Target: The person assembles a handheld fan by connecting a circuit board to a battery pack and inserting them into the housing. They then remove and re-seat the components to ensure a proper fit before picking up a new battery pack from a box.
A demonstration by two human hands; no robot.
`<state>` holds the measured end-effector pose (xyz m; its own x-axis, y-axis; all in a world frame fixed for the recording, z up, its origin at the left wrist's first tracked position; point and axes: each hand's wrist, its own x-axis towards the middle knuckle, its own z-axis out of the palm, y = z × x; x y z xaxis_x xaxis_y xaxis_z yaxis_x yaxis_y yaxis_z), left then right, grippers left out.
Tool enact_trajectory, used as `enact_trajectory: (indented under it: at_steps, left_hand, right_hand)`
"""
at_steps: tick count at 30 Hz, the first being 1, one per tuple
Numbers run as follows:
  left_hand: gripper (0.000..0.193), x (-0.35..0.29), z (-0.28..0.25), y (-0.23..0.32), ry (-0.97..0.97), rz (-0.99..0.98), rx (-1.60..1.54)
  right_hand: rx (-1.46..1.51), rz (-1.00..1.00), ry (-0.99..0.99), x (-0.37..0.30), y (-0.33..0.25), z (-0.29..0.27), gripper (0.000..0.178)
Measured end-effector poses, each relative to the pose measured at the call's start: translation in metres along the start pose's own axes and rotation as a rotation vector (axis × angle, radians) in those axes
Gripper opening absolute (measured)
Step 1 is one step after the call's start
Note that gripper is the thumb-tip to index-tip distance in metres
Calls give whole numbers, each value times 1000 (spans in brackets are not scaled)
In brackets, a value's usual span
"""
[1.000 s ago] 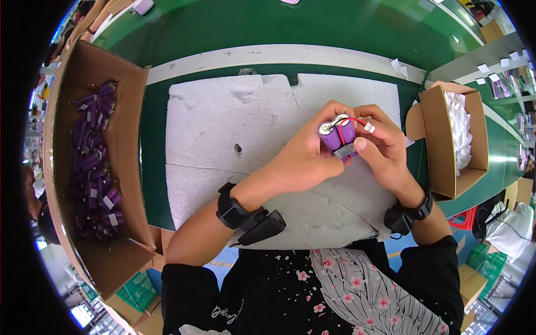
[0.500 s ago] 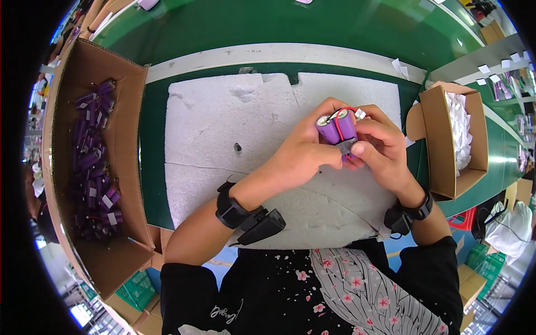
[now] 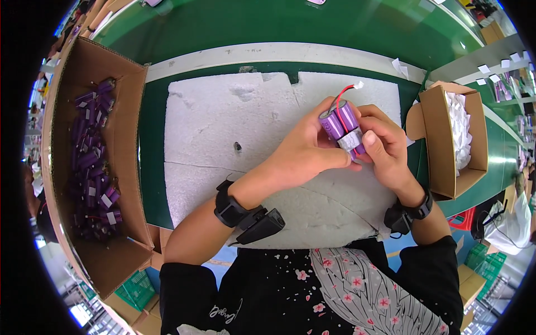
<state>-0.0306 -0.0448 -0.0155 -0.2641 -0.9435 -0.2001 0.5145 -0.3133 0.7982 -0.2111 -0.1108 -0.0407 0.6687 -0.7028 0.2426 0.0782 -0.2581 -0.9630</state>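
Note:
Between my two hands is a purple battery pack (image 3: 334,128) of two cylinders side by side. A grey-silver patch of tape (image 3: 350,140) lies across its lower part. Its red wire runs up over the top to a small white connector (image 3: 358,85). My left hand (image 3: 307,146) is closed round the pack's left side, thumb beneath it. From the right, my right hand (image 3: 389,148) grips it with the thumb by the tape and the fingers behind. The pack is held above a white foam board (image 3: 223,123).
A large cardboard box (image 3: 125,100) at the left holds several purple battery packs (image 3: 92,162). To the right stands a smaller cardboard box (image 3: 438,142) with white paper pieces (image 3: 459,128). Behind the foam, a pale rail (image 3: 223,57) borders a green surface (image 3: 251,25).
The pack has turned in my hands, so the tape patch faces up more fully. Its wire and connector have swung upward. Both hands stay in nearly the same place.

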Motion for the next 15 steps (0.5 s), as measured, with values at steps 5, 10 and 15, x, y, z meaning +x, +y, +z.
enact_trajectory:
  at_steps: [5,10,15]
  left_hand:
    - [63,2,-5,-3,-39,6,30]
    - [67,4,-6,-8,-18,54,15]
    - [61,3,-8,-8,-1,94,-77]
  right_hand:
    - [-43,6,-36,1,0,-5,34]
    - [157,86,76,0,-2,6,33]
    - [98,54,82,1,-1,4,41]
